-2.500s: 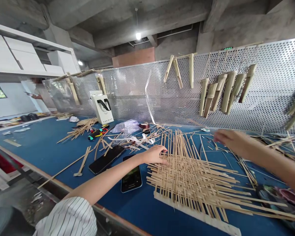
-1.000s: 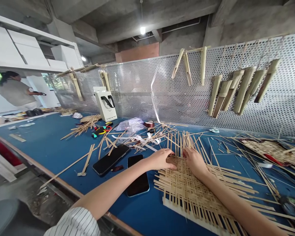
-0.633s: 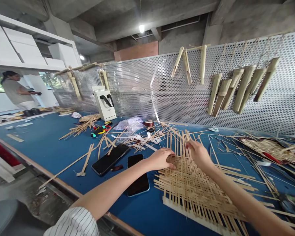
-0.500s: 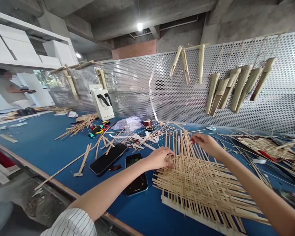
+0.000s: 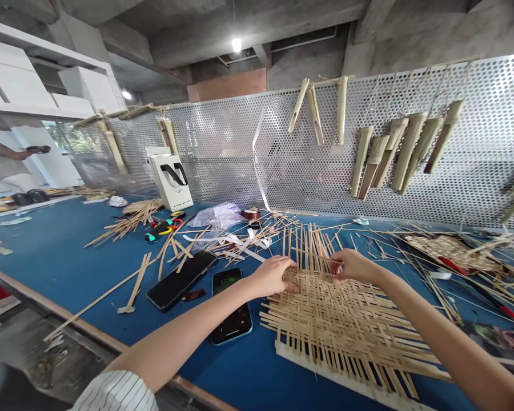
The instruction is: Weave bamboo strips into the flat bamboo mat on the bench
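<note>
A loosely woven bamboo mat (image 5: 342, 319) lies on the blue table before me, its strip ends sticking out on all sides. My left hand (image 5: 278, 275) grips the far left corner of the weave, thumb on top and fingers curled at the edge. At the far edge, my right hand (image 5: 352, 267) is closed in a pinch on a thin bamboo strip (image 5: 312, 254) that runs crosswise over the upright strips (image 5: 310, 240). Part of the pinch is hidden by the fingers.
Two phones (image 5: 182, 281) (image 5: 232, 325) lie left of the mat. Beyond are loose strips, pliers (image 5: 159, 230), a plastic bag (image 5: 218, 216) and a white box (image 5: 170, 180). Bamboo tubes (image 5: 409, 151) hang on a perforated metal panel. Another person (image 5: 8, 154) stands at far left.
My right hand has come down and slightly left to the mat's far edge, bringing a strip crosswise. The left hand stays at the corner. The view has shifted slightly right.
</note>
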`<state>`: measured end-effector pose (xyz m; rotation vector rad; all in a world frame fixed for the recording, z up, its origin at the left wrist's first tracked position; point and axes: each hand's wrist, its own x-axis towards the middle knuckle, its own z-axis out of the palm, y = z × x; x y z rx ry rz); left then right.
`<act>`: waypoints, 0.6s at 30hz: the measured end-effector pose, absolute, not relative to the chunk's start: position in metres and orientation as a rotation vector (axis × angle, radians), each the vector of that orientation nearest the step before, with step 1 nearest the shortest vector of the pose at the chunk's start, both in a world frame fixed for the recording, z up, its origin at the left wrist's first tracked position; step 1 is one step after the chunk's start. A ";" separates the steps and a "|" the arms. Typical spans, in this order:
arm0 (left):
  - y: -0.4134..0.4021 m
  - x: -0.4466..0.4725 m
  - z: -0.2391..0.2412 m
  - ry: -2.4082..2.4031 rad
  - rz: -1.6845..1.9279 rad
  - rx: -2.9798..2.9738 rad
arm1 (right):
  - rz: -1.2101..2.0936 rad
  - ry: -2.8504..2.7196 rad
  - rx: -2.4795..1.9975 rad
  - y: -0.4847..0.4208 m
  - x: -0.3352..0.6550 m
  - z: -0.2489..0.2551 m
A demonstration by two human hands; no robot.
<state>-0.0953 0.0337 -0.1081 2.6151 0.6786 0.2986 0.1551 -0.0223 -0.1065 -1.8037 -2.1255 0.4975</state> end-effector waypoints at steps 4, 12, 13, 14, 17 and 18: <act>0.033 -0.093 -0.110 0.673 0.308 2.647 | 0.433 -2.124 -1.848 -0.020 0.153 -0.109; 0.028 -0.096 -0.113 0.715 0.343 2.633 | 0.415 -2.095 -1.874 -0.020 0.157 -0.113; 0.028 -0.097 -0.113 0.725 0.355 2.597 | 0.421 -2.090 -1.871 -0.021 0.158 -0.111; 0.029 -0.098 -0.112 0.735 0.373 2.556 | 0.428 -2.084 -1.866 -0.021 0.159 -0.109; 0.034 -0.101 -0.112 0.757 0.435 2.472 | 0.434 -2.059 -1.852 -0.021 0.163 -0.098; 0.037 -0.102 -0.113 0.771 0.460 2.458 | 0.424 -2.036 -1.857 -0.021 0.167 -0.094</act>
